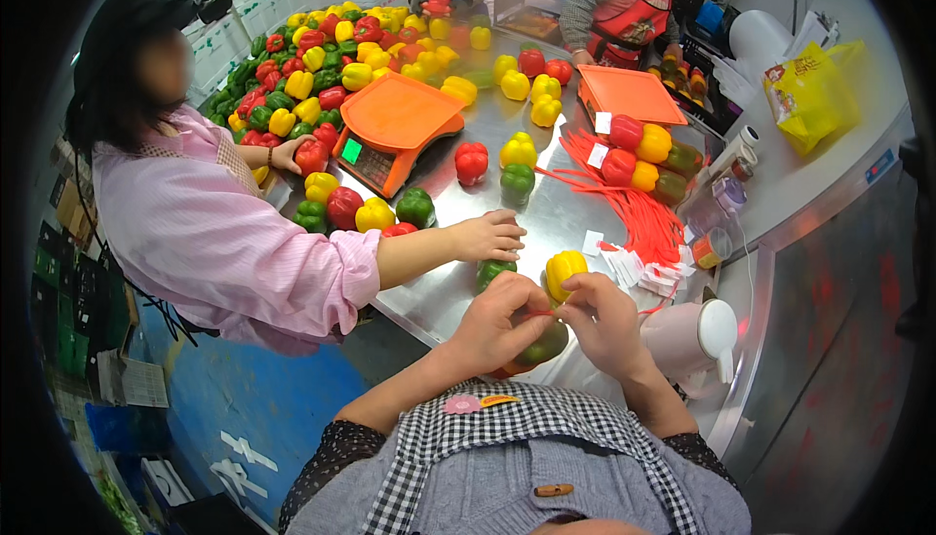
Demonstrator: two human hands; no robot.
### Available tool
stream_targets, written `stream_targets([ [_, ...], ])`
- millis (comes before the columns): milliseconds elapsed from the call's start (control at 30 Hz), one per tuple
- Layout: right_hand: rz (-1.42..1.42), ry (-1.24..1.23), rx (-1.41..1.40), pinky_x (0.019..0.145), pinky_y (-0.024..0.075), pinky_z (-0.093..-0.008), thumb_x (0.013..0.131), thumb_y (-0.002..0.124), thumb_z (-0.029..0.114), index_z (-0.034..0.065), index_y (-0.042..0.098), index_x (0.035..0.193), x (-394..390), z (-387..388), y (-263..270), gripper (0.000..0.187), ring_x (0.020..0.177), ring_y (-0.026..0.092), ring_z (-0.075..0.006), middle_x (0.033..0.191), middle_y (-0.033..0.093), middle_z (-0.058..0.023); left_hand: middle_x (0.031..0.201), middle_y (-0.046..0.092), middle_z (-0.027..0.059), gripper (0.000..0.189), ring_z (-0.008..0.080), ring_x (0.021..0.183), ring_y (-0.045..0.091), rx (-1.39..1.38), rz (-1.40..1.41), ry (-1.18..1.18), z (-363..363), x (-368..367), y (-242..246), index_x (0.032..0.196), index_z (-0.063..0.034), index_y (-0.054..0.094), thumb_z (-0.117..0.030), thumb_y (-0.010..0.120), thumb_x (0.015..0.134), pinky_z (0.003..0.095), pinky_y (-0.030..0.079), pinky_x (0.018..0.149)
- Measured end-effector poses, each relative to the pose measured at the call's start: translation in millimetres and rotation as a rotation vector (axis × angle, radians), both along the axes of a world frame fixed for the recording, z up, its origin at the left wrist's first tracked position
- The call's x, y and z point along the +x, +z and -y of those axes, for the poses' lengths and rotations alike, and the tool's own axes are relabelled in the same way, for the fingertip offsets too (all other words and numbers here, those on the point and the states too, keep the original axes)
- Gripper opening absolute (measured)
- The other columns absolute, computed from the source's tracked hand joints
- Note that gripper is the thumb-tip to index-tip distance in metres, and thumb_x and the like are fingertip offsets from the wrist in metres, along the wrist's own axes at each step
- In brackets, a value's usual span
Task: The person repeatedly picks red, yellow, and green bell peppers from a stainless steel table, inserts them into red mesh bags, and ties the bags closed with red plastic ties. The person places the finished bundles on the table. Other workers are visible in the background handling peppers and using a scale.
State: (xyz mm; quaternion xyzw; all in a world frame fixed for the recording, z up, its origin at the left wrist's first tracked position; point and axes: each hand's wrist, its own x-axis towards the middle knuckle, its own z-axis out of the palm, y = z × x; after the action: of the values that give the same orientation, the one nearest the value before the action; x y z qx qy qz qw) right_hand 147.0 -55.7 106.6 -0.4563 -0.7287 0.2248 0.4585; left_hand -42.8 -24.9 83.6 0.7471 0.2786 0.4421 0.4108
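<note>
Between the fingertips of my left hand and my right hand runs a thin red tie, pinched from both sides. Just below it, against my apron, lies a group of bell peppers with a green one on top; my hands partly cover them, and they seem to be in a clear bag. A yellow bell pepper stands right beyond my fingers. Another green pepper lies under a co-worker's hand at the left.
Orange scales, a large heap of bell peppers and bagged peppers cover parts of the metal table. Red ties and white tags lie at right, near a pink kettle. Several co-workers stand around.
</note>
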Motion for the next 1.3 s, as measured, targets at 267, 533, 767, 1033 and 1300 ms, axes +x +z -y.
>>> stream_targets([
  [267, -1.0, 0.307, -0.839, 0.053, 0.041, -0.0213, 0.093, 0.055, -0.001, -0.0003, 0.062, 0.105, 8.7, 2.1, -3.8, 0.013, 0.063, 0.053, -0.0063, 0.075, 0.059, 0.0, 0.093, 0.062, 0.0069, 0.01, 0.0244, 0.091, 0.058, 0.075, 0.045, -0.124, -2.8, -1.7, -4.5, 0.094, -0.0025, 0.064, -0.004, 0.067, 0.085, 0.0356, 0.046, 0.086],
  [533, 0.246, 0.045, 0.441, 0.062, 0.0506, -0.0356, 0.083, 0.063, -0.003, -0.0022, 0.062, 0.104, -8.4, -6.6, -9.4, 0.02, 0.07, 0.062, -0.0271, 0.081, 0.062, -0.0128, 0.091, 0.063, 0.0095, 0.01, 0.0262, 0.091, 0.059, 0.038, 0.016, -0.009, 0.1, -1.6, -0.2, 0.096, -0.0025, 0.063, -0.005, 0.064, 0.087, 0.0356, 0.045, 0.085],
  [767, -0.192, -0.001, -0.133, 0.055, 0.0462, -0.0281, 0.084, 0.065, -0.002, 0.0005, 0.06, 0.095, 0.5, 5.5, -4.8, 0.012, 0.06, 0.058, -0.0158, 0.077, 0.062, -0.0077, 0.093, 0.062, 0.0081, 0.014, 0.0254, 0.092, 0.057, 0.012, -0.04, -0.031, 3.7, -2.4, 1.7, 0.093, -0.0043, 0.062, -0.005, 0.07, 0.082, 0.0354, 0.045, 0.085],
  [1033, -0.885, 0.215, -0.623, 0.056, 0.0425, -0.0196, 0.089, 0.058, -0.003, -0.0018, 0.065, 0.104, 10.0, 5.2, -4.3, 0.016, 0.065, 0.054, -0.0059, 0.088, 0.066, -0.0061, 0.095, 0.064, 0.0083, 0.013, 0.0254, 0.096, 0.059, 0.01, 0.043, -0.03, 1.1, 1.0, -12.3, 0.095, -0.0032, 0.064, -0.005, 0.068, 0.083, 0.0361, 0.047, 0.089],
  [1300, 0.258, 0.047, 0.281, 0.067, 0.0516, -0.0332, 0.08, 0.064, -0.009, -0.0005, 0.064, 0.104, 1.0, -10.4, -6.4, 0.025, 0.079, 0.064, -0.0297, 0.09, 0.067, -0.0135, 0.097, 0.06, 0.0108, 0.014, 0.0274, 0.097, 0.058, 0.1, 0.033, 0.033, -4.8, 3.2, -17.1, 0.097, -0.0027, 0.062, -0.007, 0.068, 0.085, 0.0359, 0.047, 0.087],
])
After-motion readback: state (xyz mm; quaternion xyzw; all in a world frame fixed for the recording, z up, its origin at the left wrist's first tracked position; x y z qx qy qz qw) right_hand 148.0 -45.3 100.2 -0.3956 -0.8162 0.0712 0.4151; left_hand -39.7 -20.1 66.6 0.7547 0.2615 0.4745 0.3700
